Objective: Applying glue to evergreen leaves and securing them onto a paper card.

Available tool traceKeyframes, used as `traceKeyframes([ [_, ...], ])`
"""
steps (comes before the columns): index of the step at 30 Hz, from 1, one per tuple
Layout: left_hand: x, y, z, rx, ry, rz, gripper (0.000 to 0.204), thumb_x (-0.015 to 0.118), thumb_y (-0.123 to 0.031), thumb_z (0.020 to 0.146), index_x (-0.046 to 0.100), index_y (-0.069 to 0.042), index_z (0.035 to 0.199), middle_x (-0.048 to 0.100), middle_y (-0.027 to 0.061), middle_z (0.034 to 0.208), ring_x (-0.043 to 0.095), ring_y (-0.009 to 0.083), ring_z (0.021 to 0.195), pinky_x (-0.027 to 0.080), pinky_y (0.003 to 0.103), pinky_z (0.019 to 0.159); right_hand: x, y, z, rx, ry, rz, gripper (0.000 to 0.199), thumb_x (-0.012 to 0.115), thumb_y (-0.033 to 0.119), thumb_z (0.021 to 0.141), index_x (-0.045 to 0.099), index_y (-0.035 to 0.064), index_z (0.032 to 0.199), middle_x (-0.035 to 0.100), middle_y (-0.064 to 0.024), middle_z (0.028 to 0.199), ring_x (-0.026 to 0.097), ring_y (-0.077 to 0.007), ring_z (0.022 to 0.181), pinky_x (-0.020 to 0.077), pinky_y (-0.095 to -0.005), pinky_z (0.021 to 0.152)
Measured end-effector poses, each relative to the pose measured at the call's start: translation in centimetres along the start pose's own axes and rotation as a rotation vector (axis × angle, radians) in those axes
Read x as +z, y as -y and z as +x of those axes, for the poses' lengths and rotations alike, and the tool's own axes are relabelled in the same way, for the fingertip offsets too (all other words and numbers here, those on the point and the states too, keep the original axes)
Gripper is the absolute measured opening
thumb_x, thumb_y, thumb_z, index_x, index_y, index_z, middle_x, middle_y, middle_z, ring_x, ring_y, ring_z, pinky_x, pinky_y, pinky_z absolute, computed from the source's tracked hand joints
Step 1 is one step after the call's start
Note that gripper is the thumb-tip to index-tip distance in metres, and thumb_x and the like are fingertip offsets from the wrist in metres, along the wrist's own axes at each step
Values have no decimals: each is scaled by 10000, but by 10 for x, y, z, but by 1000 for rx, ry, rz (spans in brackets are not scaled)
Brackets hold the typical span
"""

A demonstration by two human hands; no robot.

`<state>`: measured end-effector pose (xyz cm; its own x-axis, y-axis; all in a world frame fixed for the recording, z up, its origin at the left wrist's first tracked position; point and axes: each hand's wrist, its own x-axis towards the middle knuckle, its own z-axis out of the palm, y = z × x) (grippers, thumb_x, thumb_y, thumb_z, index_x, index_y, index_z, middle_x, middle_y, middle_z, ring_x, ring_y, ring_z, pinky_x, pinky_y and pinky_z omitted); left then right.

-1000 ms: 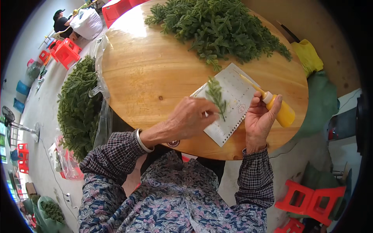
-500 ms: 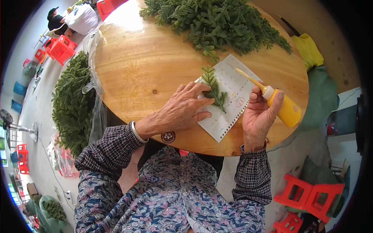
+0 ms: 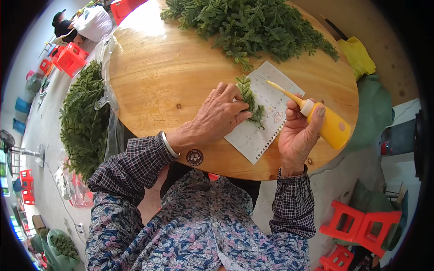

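Note:
My left hand (image 3: 214,115) is bent over the paper with thumb and fingers drawn together, pinching the left edge of a small green fir-like sprig (image 3: 257,115). The sprig lies over a white spiral-punched calendar sheet (image 3: 248,147), its tip pointing away from me. In my right hand (image 3: 296,140) is a yellow squeeze bottle (image 3: 333,128), tilted, with a white collar and a long thin nozzle. The nozzle points up and left over the sheet, to the right of the sprig and apart from it. Some of my left fingertips are hidden.
A large pile of green sprigs (image 3: 257,27) covers the far part of the round wooden table (image 3: 153,81). More greenery (image 3: 83,122) is heaped at the left in clear plastic. Red stools (image 3: 359,226) stand at lower right. A person (image 3: 63,25) sits at far left.
My left fingers have gathered from a spread pose to a pinch at the sprig, which has shifted slightly. The bottle's nozzle has moved a little to the left and down, closer to the sprig.

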<state>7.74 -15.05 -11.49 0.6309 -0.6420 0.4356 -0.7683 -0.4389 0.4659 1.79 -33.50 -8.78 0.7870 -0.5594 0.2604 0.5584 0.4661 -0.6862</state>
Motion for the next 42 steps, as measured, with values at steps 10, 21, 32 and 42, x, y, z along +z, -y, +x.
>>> traceKeyframes([
  [10, -7, 13, -10, 161, -103, 214, 253, 617, -270, 854, 697, -118, 1039, 443, 182, 1263, 394, 352, 1185, 294, 439, 939, 2, 0, -5, 2, 47, -43, 302, 635, 310, 892, 578, 47, 1031, 646, -166, 986, 635, -162, 737, 515, -199, 615],
  [21, -1, 16, -10, 147, -40, 181, 350, 587, -266, 880, 602, -138, 1206, 430, 193, 1285, 380, 347, 1225, 233, 442, 964, -3, -6, -13, 11, 200, -179, 314, 599, 231, 911, 501, 55, 1152, 616, -180, 1073, 625, -189, 794, 513, -235, 672],
  [32, 4, 13, -8, 127, -80, 201, 438, 584, -323, 879, 545, -94, 1250, 418, 187, 1296, 388, 330, 1215, 245, 443, 946, -2, -2, -12, 16, 205, -182, 328, 594, 173, 906, 471, 57, 1187, 597, -184, 1118, 617, -209, 822, 508, -262, 699],
  [42, 2, 16, -6, 129, -64, 258, 479, 614, -380, 844, 574, -85, 1219, 368, 165, 1389, 365, 331, 1236, 257, 447, 936, 1, -4, -15, 4, 241, -256, 338, 587, 126, 897, 454, 61, 1201, 591, -184, 1134, 611, -212, 829, 504, -269, 699],
])
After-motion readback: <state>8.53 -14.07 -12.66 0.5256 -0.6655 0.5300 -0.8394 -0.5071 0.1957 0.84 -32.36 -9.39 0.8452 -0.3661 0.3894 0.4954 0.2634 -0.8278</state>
